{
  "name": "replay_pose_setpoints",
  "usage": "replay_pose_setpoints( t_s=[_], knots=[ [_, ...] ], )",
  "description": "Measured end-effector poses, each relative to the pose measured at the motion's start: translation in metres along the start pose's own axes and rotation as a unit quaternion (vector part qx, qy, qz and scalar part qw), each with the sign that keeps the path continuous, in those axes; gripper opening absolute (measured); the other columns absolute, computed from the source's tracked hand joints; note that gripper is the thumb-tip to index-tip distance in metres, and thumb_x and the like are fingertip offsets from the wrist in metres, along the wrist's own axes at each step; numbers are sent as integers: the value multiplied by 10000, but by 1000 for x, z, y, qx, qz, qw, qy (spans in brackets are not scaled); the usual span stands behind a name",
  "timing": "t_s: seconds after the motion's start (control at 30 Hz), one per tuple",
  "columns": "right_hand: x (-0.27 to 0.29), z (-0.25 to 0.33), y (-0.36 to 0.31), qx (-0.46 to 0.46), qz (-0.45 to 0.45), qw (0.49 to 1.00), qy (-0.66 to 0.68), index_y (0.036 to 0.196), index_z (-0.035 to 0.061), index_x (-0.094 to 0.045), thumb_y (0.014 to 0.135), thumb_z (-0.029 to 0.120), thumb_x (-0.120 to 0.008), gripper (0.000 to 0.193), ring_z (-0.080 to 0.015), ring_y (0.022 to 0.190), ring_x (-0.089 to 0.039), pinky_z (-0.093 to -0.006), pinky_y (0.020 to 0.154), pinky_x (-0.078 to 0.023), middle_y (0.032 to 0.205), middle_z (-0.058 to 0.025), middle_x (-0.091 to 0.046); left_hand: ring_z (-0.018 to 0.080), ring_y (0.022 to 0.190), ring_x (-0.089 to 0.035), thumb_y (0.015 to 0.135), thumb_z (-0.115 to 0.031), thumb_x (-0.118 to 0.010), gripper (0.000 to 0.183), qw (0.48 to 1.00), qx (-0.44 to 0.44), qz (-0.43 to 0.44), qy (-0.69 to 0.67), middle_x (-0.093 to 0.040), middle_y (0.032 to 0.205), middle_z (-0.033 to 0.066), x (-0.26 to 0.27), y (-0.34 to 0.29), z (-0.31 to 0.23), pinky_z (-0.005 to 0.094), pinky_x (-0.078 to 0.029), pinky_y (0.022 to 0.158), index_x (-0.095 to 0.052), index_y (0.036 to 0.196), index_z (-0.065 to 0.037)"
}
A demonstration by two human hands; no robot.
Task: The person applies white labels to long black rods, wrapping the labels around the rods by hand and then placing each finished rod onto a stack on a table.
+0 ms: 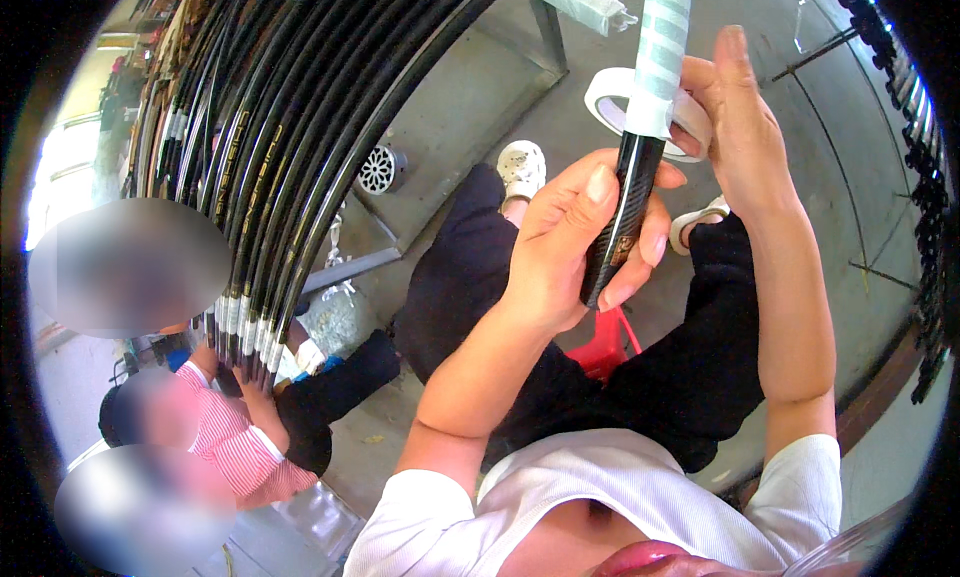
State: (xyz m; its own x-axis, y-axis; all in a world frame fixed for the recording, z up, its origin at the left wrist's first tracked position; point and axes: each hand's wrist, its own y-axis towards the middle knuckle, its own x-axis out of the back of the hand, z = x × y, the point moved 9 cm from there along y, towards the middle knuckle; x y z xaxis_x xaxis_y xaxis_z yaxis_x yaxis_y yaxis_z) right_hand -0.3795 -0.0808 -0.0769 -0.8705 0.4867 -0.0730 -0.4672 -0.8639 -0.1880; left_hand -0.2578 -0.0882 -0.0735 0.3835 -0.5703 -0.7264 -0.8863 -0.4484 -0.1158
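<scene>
My left hand [570,227] is closed round the bare black end of a glossy pole [638,167]; the pole tilts up and away. Above that grip, a pale green wrapping [663,47] with white bands covers the pole. My right hand [748,127] is just right of the wrapping, thumb pointing up and fingers curled at a roll of white tape [604,81]. The roll sits crosswise at the wrapping's lower edge, showing on both sides of the pole. Whether the pole passes through its ring, I cannot tell. Some right fingertips are hidden.
Many long black poles [300,127] hang in a row at left, beside a seated person in a striped shirt [235,432]. A metal frame [545,42] and another wrapped end [580,2] are ahead. Dark bundled rods [915,147] line the right edge. A red stool [600,347] shows beneath me.
</scene>
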Motion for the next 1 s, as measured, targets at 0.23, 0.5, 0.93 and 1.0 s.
replay_pose_setpoints(
  t_s=[0.23,0.5,0.93,1.0],
  knots=[
    [-33,25,-11,136,90,986,-41,928,2,-588,853,556,-482,569,-39,575,-397,-184,522,-301,747,8,-535,62,332,-355,957,-396,-332,481,1000,-9,-21,20,-500,597,48,7,-1,-4,199,-287,320,-469,1091,46],
    [-34,6,-1,37,135,986,93,973,-2,-610,952,477,-285,580,-70,651,-475,-218,575,-364,849,-67,-628,79,309,-365,966,-341,-337,450,996,17,38,-79,-525,641,100,5,-8,-8,189,-303,301,-466,1098,69],
    [6,-13,-4,117,-23,903,-413,724,87,-651,742,262,-535,211,-356,720,-614,-463,625,-487,747,-154,-632,83,448,-446,825,-132,-617,511,983,-104,32,146,-516,872,108,-37,5,-7,188,-352,371,-371,1237,46],
    [9,-16,-10,90,-3,904,-417,703,88,-644,728,247,-541,191,-350,723,-620,-461,619,-487,740,-144,-639,84,459,-458,818,-102,-605,494,977,-114,32,176,-508,887,112,-53,5,-3,183,-359,380,-373,1229,43]
  ],
)
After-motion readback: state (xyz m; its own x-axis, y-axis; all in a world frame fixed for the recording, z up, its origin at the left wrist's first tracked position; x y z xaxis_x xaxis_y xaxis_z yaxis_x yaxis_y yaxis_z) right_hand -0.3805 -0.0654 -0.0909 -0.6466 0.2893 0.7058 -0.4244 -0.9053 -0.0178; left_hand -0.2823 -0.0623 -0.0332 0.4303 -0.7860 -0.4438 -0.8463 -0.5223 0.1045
